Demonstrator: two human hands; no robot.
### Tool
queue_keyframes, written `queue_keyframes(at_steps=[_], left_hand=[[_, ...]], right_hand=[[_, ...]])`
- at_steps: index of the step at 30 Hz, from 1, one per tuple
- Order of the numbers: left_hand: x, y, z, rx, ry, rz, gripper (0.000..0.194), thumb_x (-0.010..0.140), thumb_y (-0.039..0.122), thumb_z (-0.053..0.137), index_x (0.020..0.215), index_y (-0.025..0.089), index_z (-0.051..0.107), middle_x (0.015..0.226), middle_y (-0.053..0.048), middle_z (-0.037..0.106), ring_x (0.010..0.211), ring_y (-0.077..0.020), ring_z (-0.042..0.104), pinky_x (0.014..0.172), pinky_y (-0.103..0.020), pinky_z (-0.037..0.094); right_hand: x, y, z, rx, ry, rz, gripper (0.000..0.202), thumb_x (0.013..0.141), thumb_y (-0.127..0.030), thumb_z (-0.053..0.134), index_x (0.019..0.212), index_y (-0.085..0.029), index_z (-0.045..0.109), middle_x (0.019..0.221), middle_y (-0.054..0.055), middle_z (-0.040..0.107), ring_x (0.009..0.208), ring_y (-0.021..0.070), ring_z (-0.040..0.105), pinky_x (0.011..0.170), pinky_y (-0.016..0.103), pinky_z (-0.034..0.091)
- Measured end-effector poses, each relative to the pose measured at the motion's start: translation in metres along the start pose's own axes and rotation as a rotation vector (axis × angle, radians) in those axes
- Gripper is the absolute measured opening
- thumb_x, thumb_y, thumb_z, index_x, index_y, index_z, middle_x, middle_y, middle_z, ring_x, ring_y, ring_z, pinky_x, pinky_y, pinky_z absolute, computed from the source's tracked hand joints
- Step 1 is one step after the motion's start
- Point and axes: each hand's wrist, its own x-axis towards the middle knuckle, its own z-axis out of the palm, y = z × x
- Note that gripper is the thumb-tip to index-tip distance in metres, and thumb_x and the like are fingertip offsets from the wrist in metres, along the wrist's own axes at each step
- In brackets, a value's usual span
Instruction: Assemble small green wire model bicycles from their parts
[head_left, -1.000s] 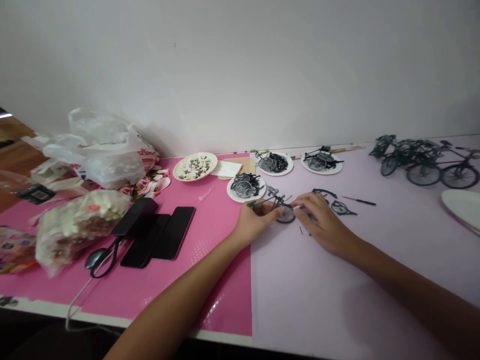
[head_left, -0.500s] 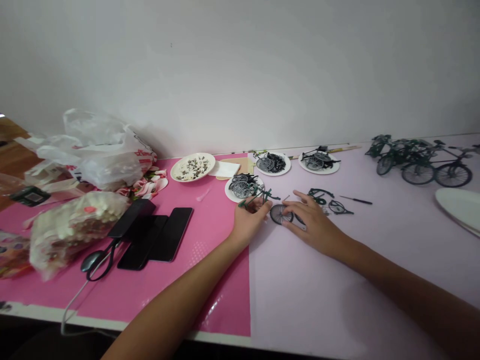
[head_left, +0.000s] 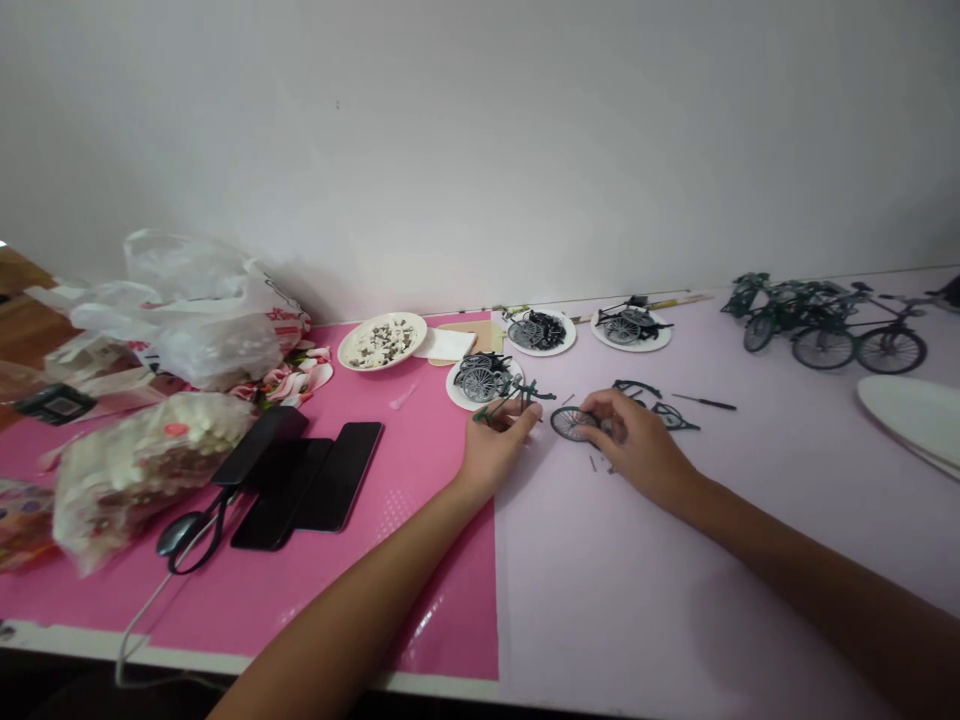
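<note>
My left hand (head_left: 496, 445) is closed on a dark green toy bicycle frame (head_left: 537, 391), whose upper end sticks out past the thumb. To its right, my right hand (head_left: 634, 435) pinches the right edge of a small spoked toy wheel (head_left: 567, 423) between thumb and fingers, low over the lilac surface. Just beyond the right hand lie a dark curved bicycle part (head_left: 637, 388) and a chain-guard-like part (head_left: 677, 419), partly hidden by the hand. Tiny pins (head_left: 592, 463) are scattered by the fingertips. A thin dark screwdriver (head_left: 709, 402) rests farther right.
Plates of bicycle parts (head_left: 453, 396) stand behind my hands, near a bowl of small pieces (head_left: 420, 335). Assembled toy bicycles (head_left: 892, 348) and white plates (head_left: 919, 415) are at right. Phones (head_left: 341, 480), a bag of white pieces (head_left: 142, 460) and plastic bags (head_left: 202, 320) occupy the left.
My right hand's fingers have come together on the wheel, which has shifted slightly right. Pins now show below that hand. My left hand still holds the frame.
</note>
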Motion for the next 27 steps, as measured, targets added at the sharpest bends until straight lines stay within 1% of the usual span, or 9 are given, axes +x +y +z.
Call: queue_keyframes(at_steps=[1, 3, 5, 7, 10, 15, 19, 23, 27], left_hand=[[0.0, 0.001, 0.0, -0.004, -0.004, -0.003, 0.028, 0.075, 0.043, 0.083, 0.077, 0.015, 0.078, 0.072, -0.003, 0.07, 0.057, -0.0133, 0.058, 0.063, -0.028, 0.05], [-0.001, 0.001, 0.0, -0.013, -0.01, -0.005, 0.029, 0.075, 0.044, 0.084, 0.078, 0.015, 0.079, 0.071, -0.003, 0.071, 0.057, -0.0135, 0.058, 0.064, -0.028, 0.05], [0.0, 0.001, 0.0, -0.025, -0.014, -0.005, 0.031, 0.074, 0.044, 0.085, 0.077, 0.015, 0.079, 0.07, -0.003, 0.071, 0.058, -0.0137, 0.059, 0.064, -0.028, 0.05], [0.0, -0.001, 0.0, -0.04, -0.018, -0.005, 0.032, 0.072, 0.045, 0.087, 0.078, 0.015, 0.079, 0.069, -0.003, 0.07, 0.057, -0.0136, 0.058, 0.062, -0.028, 0.05], [0.001, -0.004, 0.0, -0.051, -0.062, -0.003, 0.033, 0.07, 0.045, 0.088, 0.078, 0.014, 0.079, 0.068, -0.003, 0.07, 0.057, -0.0136, 0.058, 0.062, -0.028, 0.05], [0.002, -0.004, -0.001, -0.053, -0.167, -0.01, 0.038, 0.069, 0.05, 0.089, 0.075, 0.014, 0.077, 0.066, -0.003, 0.07, 0.059, -0.0144, 0.059, 0.063, -0.029, 0.051], [0.002, -0.002, -0.004, 0.026, -0.274, 0.004, 0.042, 0.07, 0.055, 0.087, 0.072, 0.015, 0.075, 0.063, -0.003, 0.068, 0.061, -0.015, 0.059, 0.062, -0.028, 0.047], [0.001, 0.0, -0.004, 0.072, -0.296, 0.011, 0.048, 0.069, 0.061, 0.086, 0.069, 0.015, 0.072, 0.061, -0.003, 0.067, 0.06, -0.0145, 0.058, 0.06, -0.027, 0.044], [0.001, 0.002, -0.004, 0.054, -0.301, -0.013, 0.049, 0.067, 0.062, 0.088, 0.071, 0.015, 0.073, 0.06, -0.002, 0.066, 0.058, -0.0141, 0.058, 0.059, -0.027, 0.044]], right_hand=[[0.0, 0.0, 0.0, 0.018, 0.052, 0.056, 0.015, 0.09, -0.031, 0.073, 0.101, -0.026, 0.063, 0.091, 0.004, 0.071, 0.072, 0.0214, 0.065, 0.067, 0.035, 0.054], [0.001, 0.002, 0.0, 0.079, 0.154, 0.114, 0.024, 0.087, -0.036, 0.076, 0.102, -0.025, 0.061, 0.091, 0.003, 0.071, 0.072, 0.0208, 0.065, 0.066, 0.035, 0.053], [0.002, 0.005, 0.0, 0.179, 0.216, 0.112, 0.028, 0.087, -0.039, 0.078, 0.104, -0.026, 0.059, 0.094, 0.003, 0.07, 0.08, 0.0219, 0.067, 0.072, 0.036, 0.054], [0.003, 0.007, 0.0, 0.279, 0.235, 0.094, 0.03, 0.087, -0.04, 0.079, 0.105, -0.027, 0.058, 0.094, 0.003, 0.069, 0.087, 0.0225, 0.068, 0.078, 0.038, 0.056], [0.003, 0.006, 0.0, 0.345, 0.241, 0.107, 0.032, 0.087, -0.041, 0.08, 0.104, -0.027, 0.058, 0.094, 0.002, 0.067, 0.087, 0.0219, 0.067, 0.082, 0.04, 0.056], [0.002, 0.001, 0.002, 0.437, 0.24, 0.134, 0.037, 0.082, -0.043, 0.085, 0.102, -0.027, 0.059, 0.094, 0.002, 0.067, 0.088, 0.0215, 0.069, 0.084, 0.04, 0.059], [0.001, -0.001, 0.004, 0.51, 0.212, 0.163, 0.043, 0.078, -0.047, 0.088, 0.101, -0.026, 0.058, 0.096, 0.003, 0.069, 0.09, 0.0215, 0.072, 0.085, 0.039, 0.06], [0.0, -0.005, 0.003, 0.536, 0.146, 0.185, 0.046, 0.077, -0.05, 0.088, 0.101, -0.027, 0.058, 0.091, 0.003, 0.069, 0.087, 0.0225, 0.073, 0.082, 0.039, 0.061], [0.0, -0.008, 0.002, 0.542, 0.121, 0.21, 0.048, 0.077, -0.052, 0.088, 0.103, -0.026, 0.058, 0.089, 0.004, 0.071, 0.086, 0.0233, 0.074, 0.078, 0.038, 0.062]])
